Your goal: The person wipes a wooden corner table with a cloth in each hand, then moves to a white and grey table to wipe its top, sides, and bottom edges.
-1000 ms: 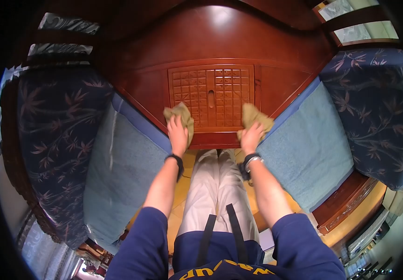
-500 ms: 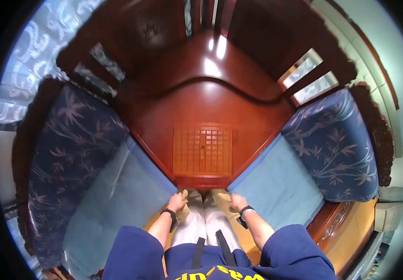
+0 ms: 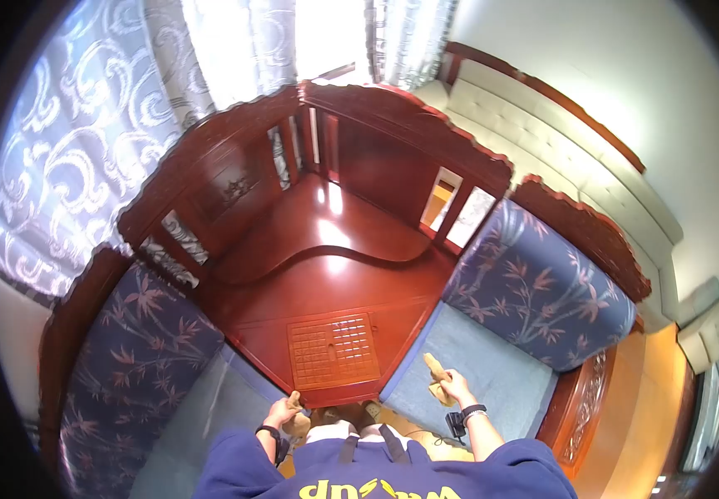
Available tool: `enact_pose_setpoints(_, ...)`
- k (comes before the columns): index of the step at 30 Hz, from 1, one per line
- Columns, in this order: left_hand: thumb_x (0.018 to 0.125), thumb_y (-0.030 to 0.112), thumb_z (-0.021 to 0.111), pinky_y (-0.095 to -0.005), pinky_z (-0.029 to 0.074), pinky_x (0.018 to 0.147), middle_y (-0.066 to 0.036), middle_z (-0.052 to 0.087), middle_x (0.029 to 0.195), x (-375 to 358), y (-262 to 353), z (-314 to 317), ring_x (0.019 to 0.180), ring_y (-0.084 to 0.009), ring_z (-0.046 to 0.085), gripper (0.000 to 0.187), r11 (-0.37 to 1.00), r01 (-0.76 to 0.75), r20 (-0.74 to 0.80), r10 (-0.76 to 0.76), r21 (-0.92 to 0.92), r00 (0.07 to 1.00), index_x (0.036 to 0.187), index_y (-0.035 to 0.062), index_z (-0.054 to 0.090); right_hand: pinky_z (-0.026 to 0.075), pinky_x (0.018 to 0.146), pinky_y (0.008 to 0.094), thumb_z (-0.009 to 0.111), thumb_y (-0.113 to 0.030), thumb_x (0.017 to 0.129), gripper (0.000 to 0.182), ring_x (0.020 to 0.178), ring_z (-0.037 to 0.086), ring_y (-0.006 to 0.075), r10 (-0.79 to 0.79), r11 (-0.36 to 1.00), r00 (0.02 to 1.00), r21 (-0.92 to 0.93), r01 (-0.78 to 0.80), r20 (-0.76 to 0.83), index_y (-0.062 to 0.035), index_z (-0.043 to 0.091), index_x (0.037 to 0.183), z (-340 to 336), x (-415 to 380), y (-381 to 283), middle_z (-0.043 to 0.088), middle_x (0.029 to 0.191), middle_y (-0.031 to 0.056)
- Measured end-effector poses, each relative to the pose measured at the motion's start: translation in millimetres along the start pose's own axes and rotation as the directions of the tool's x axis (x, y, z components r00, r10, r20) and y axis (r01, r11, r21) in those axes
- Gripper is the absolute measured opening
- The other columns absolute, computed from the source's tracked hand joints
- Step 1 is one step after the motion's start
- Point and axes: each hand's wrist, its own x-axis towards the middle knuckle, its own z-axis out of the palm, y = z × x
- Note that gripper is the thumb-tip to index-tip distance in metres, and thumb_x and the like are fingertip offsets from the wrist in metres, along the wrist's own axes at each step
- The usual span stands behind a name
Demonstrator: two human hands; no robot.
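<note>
**Drawn back from the wood, then apart**

The right hand (image 3: 457, 387) and left hand (image 3: 279, 412) have left the near part of the table (image 3: 359, 291). The right now holds its cloth (image 3: 436, 369) above the right seat (image 3: 488, 358); the left, its cloth (image 3: 297, 423) bunched, has moved out left. The view has tilted up, bringing in the window (image 3: 330, 33) and more curtain (image 3: 93, 125).

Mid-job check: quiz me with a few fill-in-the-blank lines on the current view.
The left hand and the right hand each grip a tan ____.
The wooden corner table sits between ____ light blue seat cushions.
The lettering on the navy shirt is ____.

Missing words: cloth; two; yellow.
</note>
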Motion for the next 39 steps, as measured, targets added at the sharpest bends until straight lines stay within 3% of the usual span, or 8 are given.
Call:
enact_pose_setpoints(5,0.065,0.042,0.078,-0.0405,0.051,0.078,-0.018,0.067,0.093,-8,-74,14,0.090,-0.0318,0.065,0.050,0.989,0.111,-0.111,-0.121,-0.094,0.987,0.093,0.0021,0.066,0.050,0.082,0.0346,0.070,-0.017,0.074,0.038,0.094,0.065,0.0240,0.351,0.935,0.918,0.125,-0.332,-0.188,-0.0018,0.061,0.108,-8,-109,109,0.067,0.100,0.0146)
enact_pose_setpoints(7,0.065,0.040,0.077,-0.0388,0.052,0.076,-0.016,0.069,0.091,0,-115,26,0.086,-0.0280,0.067,0.049,0.966,0.220,0.043,-0.216,-0.135,0.976,0.091,-0.0005,0.067,0.051,0.073,0.0366,0.068,-0.017,0.077,0.033,0.085,0.065,0.0236,0.584,0.811,0.767,0.230,-0.538,-0.265,-0.0001,0.062,0.104,20,-159,199,0.067,0.092,0.0142)
enact_pose_setpoints(9,0.066,0.034,0.076,-0.0366,0.052,0.072,-0.013,0.069,0.085,-16,-121,20,0.080,-0.0233,0.067,0.045,0.942,0.156,0.100,-0.132,-0.298,0.986,0.089,-0.0033,0.068,0.051,0.066,0.0389,0.063,-0.018,0.081,0.024,0.079,0.065,0.0250,0.855,0.488,0.494,0.560,-0.670,-0.155,0.0021,0.063,0.095,11,-245,155,0.066,0.087,0.0148)
enact_pose_setpoints(10,0.068,0.027,0.072,-0.0349,0.052,0.069,-0.012,0.068,0.080,21,-171,36,0.075,-0.0202,0.066,0.036,0.995,0.103,0.205,-0.104,0.016,0.973,0.088,-0.0034,0.068,0.050,0.066,0.0393,0.061,-0.019,0.083,0.025,0.080,0.065,0.0261,0.913,0.404,0.358,0.553,-0.729,-0.195,0.0029,0.064,0.094,29,-272,176,0.067,0.090,0.0150)
enact_pose_setpoints(17,0.069,0.023,0.069,-0.0347,0.052,0.068,-0.013,0.068,0.078,70,-142,-10,0.075,-0.0207,0.066,0.033,0.963,-0.188,0.334,0.116,0.192,0.935,0.087,-0.0035,0.068,0.051,0.073,0.0396,0.065,-0.022,0.080,0.032,0.087,0.066,0.0290,0.992,0.091,0.129,0.724,-0.683,-0.003,0.0024,0.064,0.100,167,-434,159,0.067,0.094,0.0152)
enact_pose_setpoints(23,0.066,0.025,0.075,-0.0359,0.052,0.065,-0.015,0.068,0.082,120,-30,-50,0.073,-0.0218,0.066,0.035,0.805,-0.431,0.169,0.398,0.407,0.902,0.084,-0.0032,0.066,0.050,0.077,0.0366,0.066,-0.028,0.076,0.035,0.089,0.066,0.0267,0.948,0.170,0.312,0.712,-0.682,0.072,-0.0009,0.067,0.099,315,-501,133,0.068,0.095,0.0166)
enact_pose_setpoints(29,0.069,0.042,0.076,-0.0391,0.050,0.076,-0.019,0.066,0.090,95,66,-42,0.086,-0.0298,0.065,0.054,0.734,-0.500,0.322,0.387,0.460,0.864,0.095,-0.0027,0.062,0.051,0.064,0.0335,0.063,-0.026,0.079,0.035,0.072,0.065,0.0239,0.949,0.077,0.291,0.808,-0.584,0.120,0.0051,0.066,0.096,411,-559,122,0.067,0.085,0.0147)
enact_pose_setpoints(39,0.066,0.052,0.075,-0.0403,0.049,0.082,-0.021,0.066,0.099,1,53,84,0.095,-0.0327,0.064,0.065,0.575,-0.640,0.473,0.434,0.509,0.766,0.099,-0.0021,0.062,0.053,0.067,0.0352,0.061,-0.023,0.080,0.035,0.075,0.067,0.0246,0.957,-0.092,0.223,0.927,-0.364,0.183,0.0055,0.065,0.099,423,-632,167,0.068,0.087,0.0160)
